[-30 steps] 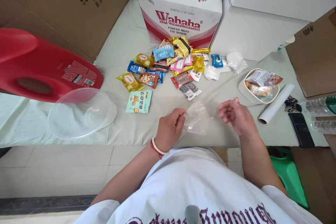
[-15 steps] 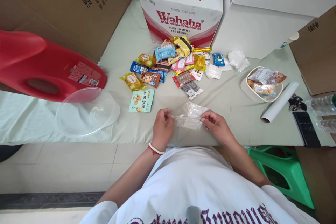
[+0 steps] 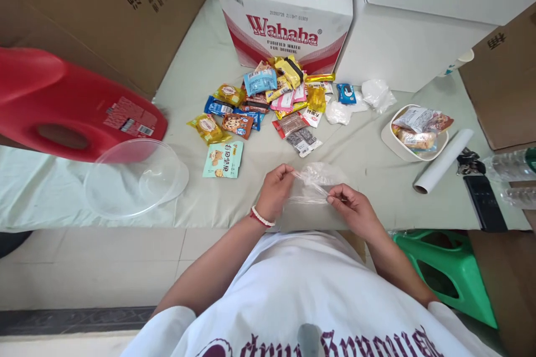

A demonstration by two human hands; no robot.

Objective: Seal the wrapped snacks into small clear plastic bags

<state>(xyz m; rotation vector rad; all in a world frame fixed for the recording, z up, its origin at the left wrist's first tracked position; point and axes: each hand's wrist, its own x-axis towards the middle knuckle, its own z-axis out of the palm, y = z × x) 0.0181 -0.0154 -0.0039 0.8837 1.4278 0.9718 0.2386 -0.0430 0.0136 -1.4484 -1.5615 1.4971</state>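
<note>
While I watch remotely, a white rounded plastic tub (image 3: 394,146) holding glossy wrapped snacks (image 3: 422,125), left hand (image 3: 274,194) and right hand (image 3: 354,212) pinching a crinkled transparent plastic bag (image 3: 317,174).

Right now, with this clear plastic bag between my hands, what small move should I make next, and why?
I'd probably work the pinched edge apart with the fingers: the left hand and right hand each hold the clear plastic bag, a narrow strip stretches between them, the rest looks crumpled, and I can't make out an opening.
</note>
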